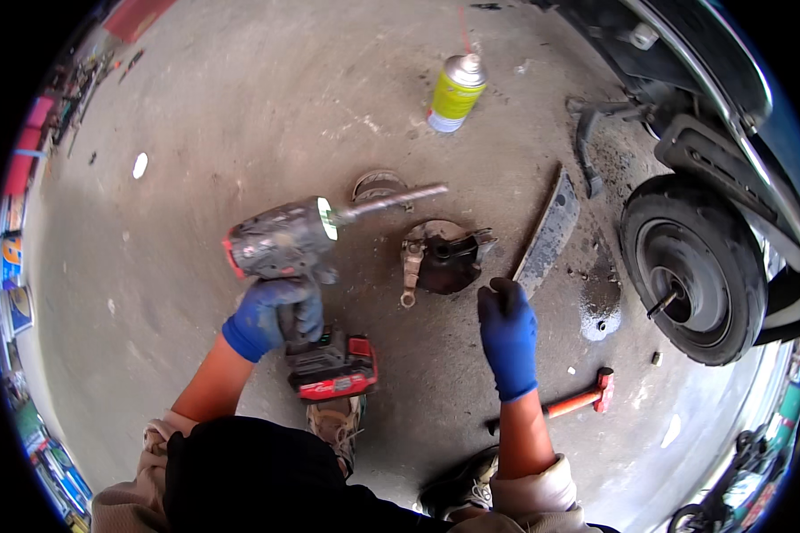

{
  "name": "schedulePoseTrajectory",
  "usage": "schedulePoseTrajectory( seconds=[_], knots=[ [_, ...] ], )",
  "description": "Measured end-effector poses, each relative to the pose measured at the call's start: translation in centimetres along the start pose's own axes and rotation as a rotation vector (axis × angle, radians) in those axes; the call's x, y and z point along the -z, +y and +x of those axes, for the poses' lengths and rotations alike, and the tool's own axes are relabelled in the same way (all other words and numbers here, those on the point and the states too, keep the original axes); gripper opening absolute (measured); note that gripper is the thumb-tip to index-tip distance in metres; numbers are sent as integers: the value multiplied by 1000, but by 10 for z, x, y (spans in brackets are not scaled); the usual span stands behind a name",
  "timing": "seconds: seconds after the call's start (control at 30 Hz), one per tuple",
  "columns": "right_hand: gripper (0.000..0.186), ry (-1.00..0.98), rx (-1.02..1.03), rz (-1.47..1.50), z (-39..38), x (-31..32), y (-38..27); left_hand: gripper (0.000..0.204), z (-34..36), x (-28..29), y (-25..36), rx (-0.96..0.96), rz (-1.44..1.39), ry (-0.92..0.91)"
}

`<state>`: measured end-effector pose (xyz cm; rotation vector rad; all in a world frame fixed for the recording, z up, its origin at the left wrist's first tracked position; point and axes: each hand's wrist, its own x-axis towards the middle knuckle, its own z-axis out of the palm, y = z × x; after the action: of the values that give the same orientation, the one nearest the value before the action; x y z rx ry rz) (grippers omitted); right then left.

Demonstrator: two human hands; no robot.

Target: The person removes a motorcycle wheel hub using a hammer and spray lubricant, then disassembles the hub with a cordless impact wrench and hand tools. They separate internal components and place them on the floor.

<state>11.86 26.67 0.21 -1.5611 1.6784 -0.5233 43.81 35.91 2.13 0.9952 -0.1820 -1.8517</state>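
The fingers of the left hand (284, 311), in a blue knit glove with a darker, scuffed palm coating, are clamped round the handle of one cordless power tool (280, 235). The matching gloved right hand (508, 329) has its fingers curled in; whether they grip the near end of the long flat strip (549, 233) I cannot tell. That strip is dark grey and speckled, tapering toward its far end.

The tool is held up over the floor, left of the round brake plate (443, 258). Its barrel is grimy black plastic, with a slim metal shaft (400, 200) blurred at the front and a blocky red-and-black battery (336, 380) below; pale lettering on the red is smeared.

The single brake plate is dark and greasy, with one rusty lever arm ending in a ring. Just beyond lies a curved, dull metal piece (380, 185). One spray can (457, 93) has a yellow-green label, its print too small to read. One hammer (587, 397) with a red head and orange handle lies right of the two laced shoes (336, 422). Farther right stands one black rubber wheel (695, 266), beside wet stains on rough concrete (196, 133).
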Motion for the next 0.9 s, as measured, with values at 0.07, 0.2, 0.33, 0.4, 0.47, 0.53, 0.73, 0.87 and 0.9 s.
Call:
schedulePoseTrajectory(
  seconds=[0.07, 0.2, 0.33, 0.4, 0.47, 0.53, 0.73, 0.87, 0.9],
  knots=[
    [45, -20, 22, -131, -6, -23, -21, 41, -13, 32, 1, -10, -87, -1],
    [67, -128, 198, -534, 12, -70, -58, 38, -26, 72, -13, 47, -228, 57],
    [78, -158, 118, -603, -4, -107, -50, 36, -35, 91, -12, 97, -160, 60],
    [78, -77, 105, -423, -18, -116, -18, 36, -27, 86, -9, 112, -40, 25],
    [76, 154, 350, -114, -33, -125, 25, 38, -26, 80, -2, 149, -25, -9],
    [72, 56, 219, -183, -33, -124, 13, 40, -27, 83, -5, 181, -7, -10],
    [69, 132, 276, -160, -30, -131, 16, 41, -26, 87, 1, 180, 135, 21],
    [68, 134, 285, -194, -30, -130, 18, 42, -18, 86, 0, 169, 242, 40],
    [68, 137, 276, -193, -30, -130, 18, 43, -16, 85, 1, 170, 268, 49]
  ],
)
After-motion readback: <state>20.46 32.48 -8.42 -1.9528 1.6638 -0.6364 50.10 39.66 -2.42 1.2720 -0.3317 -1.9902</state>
